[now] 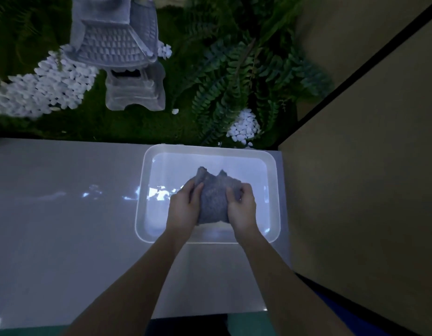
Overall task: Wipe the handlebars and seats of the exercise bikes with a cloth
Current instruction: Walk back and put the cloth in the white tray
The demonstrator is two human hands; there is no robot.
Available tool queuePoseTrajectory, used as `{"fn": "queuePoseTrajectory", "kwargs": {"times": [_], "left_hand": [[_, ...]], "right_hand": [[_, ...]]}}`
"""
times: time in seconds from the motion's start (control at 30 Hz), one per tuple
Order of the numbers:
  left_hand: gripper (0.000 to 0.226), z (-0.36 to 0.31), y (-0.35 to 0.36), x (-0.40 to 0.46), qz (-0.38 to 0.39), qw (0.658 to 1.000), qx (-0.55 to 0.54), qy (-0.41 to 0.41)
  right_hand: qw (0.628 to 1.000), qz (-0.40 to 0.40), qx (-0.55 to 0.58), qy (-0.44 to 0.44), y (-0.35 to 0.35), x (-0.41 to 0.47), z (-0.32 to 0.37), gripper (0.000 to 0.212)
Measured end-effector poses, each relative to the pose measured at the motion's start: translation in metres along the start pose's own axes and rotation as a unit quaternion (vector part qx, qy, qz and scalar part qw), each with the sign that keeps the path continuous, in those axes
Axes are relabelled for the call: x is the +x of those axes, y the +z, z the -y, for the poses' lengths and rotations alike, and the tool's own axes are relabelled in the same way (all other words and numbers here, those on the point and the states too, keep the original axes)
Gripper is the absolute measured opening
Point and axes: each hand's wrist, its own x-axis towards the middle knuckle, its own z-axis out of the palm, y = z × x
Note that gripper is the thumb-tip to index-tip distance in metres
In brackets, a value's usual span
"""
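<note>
Cloth (213, 202) bunched between both hands, held over the middle of a white rectangular tray (147, 166). Left hand (183, 206) grips the cloth's 9 o'clock side, fingers curled round the fabric, thumb on top. Right hand (241, 206) grips the 3 o'clock side, fingers curled into the fabric. Both grips closed on the cloth; it sits squeezed between them, with two crumpled corners sticking out toward 12 o'clock past the fingers and a lower fold hanging at 6 o'clock between the wrists. Cannot tell whether the cloth touches the tray floor. Tray floor looks glossy with bright reflections; cannot tell if it holds water. Tray rests on a pale glossy tabletop (64, 214), near its 3 o'clock end. Beyond the tabletop at 12 o'clock: stone lantern (127, 57), white pebbles (47, 86) at 10 o'clock, ferns (234, 76) at 1 o'clock, all on a green ground. Beige wall (367, 190) with a dark strip at 3 o'clock.
</note>
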Motion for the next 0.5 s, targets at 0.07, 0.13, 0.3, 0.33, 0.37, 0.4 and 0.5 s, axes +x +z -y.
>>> {"fn": "queuePoseTrajectory", "kwargs": {"times": [0.07,0.13,0.3,0.33,0.37,0.4,0.5], "left_hand": [[0.025,0.012,0.008,0.009,-0.028,0.999,0.01,0.013],[0.026,0.024,0.013,0.015,-0.039,0.998,0.047,0.006],[0.031,0.035,0.012,0.017,-0.038,0.976,0.214,0.007],[0.035,0.033,0.01,0.015,-0.045,0.969,0.239,0.04],[0.037,0.032,0.007,0.011,-0.048,0.96,0.264,0.085],[0.039,0.031,0.005,0.009,-0.043,0.946,0.288,0.144],[0.052,0.038,0.0,0.013,0.055,0.87,0.383,0.307]], "right_hand": [[0.994,-0.017,-0.08,-0.072,0.008,0.011,-0.009,0.01],[0.982,-0.025,-0.148,-0.116,0.013,0.019,-0.02,0.011],[0.924,-0.061,-0.367,-0.091,0.009,0.028,-0.033,0.031],[0.918,-0.086,-0.373,-0.103,0.006,0.026,-0.032,0.034],[0.913,-0.111,-0.368,-0.137,0.004,0.024,-0.031,0.037],[0.904,-0.122,-0.364,-0.189,0.001,0.022,-0.031,0.039],[0.844,-0.019,-0.415,-0.34,-0.007,0.026,-0.036,0.044]]}}
